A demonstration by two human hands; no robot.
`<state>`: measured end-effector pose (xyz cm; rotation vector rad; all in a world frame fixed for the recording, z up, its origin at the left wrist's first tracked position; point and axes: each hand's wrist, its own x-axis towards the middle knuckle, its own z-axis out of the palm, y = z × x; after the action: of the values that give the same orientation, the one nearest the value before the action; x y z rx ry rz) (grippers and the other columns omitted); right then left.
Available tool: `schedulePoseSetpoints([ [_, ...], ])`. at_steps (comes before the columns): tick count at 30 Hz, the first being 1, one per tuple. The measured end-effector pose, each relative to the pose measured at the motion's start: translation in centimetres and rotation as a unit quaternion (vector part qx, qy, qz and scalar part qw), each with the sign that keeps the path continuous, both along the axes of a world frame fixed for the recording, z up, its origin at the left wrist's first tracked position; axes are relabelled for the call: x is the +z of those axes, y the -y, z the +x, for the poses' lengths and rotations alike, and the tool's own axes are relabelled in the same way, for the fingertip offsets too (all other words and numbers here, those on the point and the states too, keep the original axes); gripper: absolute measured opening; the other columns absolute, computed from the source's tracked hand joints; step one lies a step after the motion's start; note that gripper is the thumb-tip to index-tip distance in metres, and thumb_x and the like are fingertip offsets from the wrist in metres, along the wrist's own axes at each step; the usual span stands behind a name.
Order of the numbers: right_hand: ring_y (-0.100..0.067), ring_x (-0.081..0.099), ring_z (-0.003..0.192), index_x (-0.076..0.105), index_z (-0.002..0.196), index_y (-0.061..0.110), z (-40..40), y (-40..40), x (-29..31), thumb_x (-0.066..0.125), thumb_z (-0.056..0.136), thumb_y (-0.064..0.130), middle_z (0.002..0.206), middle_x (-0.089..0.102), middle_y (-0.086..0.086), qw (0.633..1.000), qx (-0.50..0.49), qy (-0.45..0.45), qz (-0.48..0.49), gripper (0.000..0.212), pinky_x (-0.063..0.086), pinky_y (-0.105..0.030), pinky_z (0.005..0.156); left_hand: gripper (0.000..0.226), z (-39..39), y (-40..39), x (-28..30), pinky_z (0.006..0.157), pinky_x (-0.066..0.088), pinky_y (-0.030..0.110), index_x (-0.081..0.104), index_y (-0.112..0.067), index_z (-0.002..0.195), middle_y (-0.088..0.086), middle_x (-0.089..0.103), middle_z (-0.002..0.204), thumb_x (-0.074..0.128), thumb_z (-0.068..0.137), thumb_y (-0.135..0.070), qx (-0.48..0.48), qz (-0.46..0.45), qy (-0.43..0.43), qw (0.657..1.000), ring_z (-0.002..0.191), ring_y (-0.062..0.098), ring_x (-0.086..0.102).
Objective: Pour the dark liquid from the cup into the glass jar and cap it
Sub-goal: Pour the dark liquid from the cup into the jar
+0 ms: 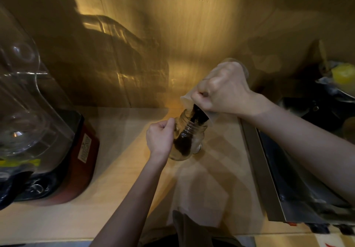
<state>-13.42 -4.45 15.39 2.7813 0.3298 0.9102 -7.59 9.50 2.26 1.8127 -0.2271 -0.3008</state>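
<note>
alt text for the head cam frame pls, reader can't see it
The right hand tips a translucent plastic cup, pouring dark liquid into a clear glass jar that the left hand holds tilted over a pale wooden counter. A blender with a clear plastic cover stands at left.

Well left of where I'm gripping, I see a blender (48, 146) with a red base and a clear curved cover on the pale wooden counter (119, 198). Right of my grip sits a metal appliance (288, 179). Beyond it, far right, something yellow (342, 73) rests among dark, blurred clutter.
</note>
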Motion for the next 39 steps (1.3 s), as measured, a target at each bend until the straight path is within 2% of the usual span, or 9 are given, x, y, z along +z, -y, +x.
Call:
schedulePoseSetpoints([
  [6,-0.022,0.043,0.027,0.053,0.033,0.009,-0.07,0.0,0.15,0.066,0.063,0.009,0.028,0.046,-0.006,1.0,0.0,0.004,-0.009,0.033,0.038,-0.023,0.035,0.051,-0.15,0.06,0.15,0.048,0.025,0.031,0.034,-0.019,0.031,-0.007,0.03,0.038,0.052,0.078,-0.027,-0.005,0.001,-0.004,1.0,0.04,0.011,0.027],
  [18,-0.023,0.05,0.03,0.056,0.035,0.009,0.06,-0.09,-0.04,0.065,0.064,0.01,0.031,0.052,-0.006,1.0,0.007,0.016,-0.005,0.03,0.045,-0.027,0.036,0.05,-0.19,0.02,0.47,0.051,0.026,0.033,0.035,-0.019,0.033,-0.007,0.031,0.037,0.052,0.08,-0.024,-0.009,-0.007,-0.015,1.0,0.041,0.01,0.027],
  [23,-0.022,0.05,0.031,0.056,0.036,0.009,0.02,-0.11,0.01,0.064,0.066,0.009,0.032,0.052,-0.006,1.0,0.014,0.016,-0.001,0.031,0.043,-0.025,0.039,0.044,-0.09,0.03,0.64,0.055,0.028,0.034,0.036,-0.017,0.039,0.005,0.032,0.047,0.051,0.079,-0.024,-0.003,0.005,-0.015,1.0,0.049,0.019,0.03],
  [29,-0.023,0.051,0.032,0.056,0.036,0.009,0.06,-0.17,0.27,0.062,0.067,0.011,0.032,0.053,-0.006,1.0,0.012,0.02,-0.003,0.032,0.044,-0.026,0.04,0.045,-0.07,0.01,0.54,0.049,0.024,0.031,0.036,-0.021,0.038,-0.001,0.031,0.043,0.051,0.08,-0.024,-0.015,-0.008,-0.02,1.0,0.039,0.009,0.026],
  [33,-0.023,0.052,0.032,0.057,0.036,0.009,0.24,-0.31,0.3,0.054,0.073,0.018,0.033,0.055,-0.006,0.999,0.027,0.019,0.002,0.038,0.044,-0.025,0.043,0.042,0.0,-0.02,0.55,0.05,0.024,0.032,0.036,-0.019,0.04,0.003,0.031,0.047,0.051,0.079,-0.024,-0.004,-0.008,-0.023,1.0,0.045,0.014,0.027],
  [36,-0.022,0.051,0.031,0.056,0.036,0.009,0.29,-0.33,0.31,0.053,0.073,0.017,0.032,0.054,-0.006,0.999,0.034,0.018,0.004,0.038,0.04,-0.023,0.043,0.037,0.05,0.03,0.51,0.056,0.028,0.034,0.038,-0.017,0.044,0.012,0.034,0.054,0.05,0.078,-0.024,0.003,-0.015,-0.034,0.999,0.054,0.023,0.032],
  [39,-0.022,0.051,0.031,0.056,0.036,0.009,0.37,-0.36,0.39,0.051,0.075,0.017,0.032,0.053,-0.006,0.999,0.044,0.016,0.006,0.04,0.042,-0.025,0.042,0.04,0.1,0.0,0.4,0.057,0.028,0.034,0.036,-0.02,0.04,0.009,0.034,0.05,0.05,0.077,-0.025,0.009,-0.014,-0.036,0.999,0.053,0.023,0.032],
])
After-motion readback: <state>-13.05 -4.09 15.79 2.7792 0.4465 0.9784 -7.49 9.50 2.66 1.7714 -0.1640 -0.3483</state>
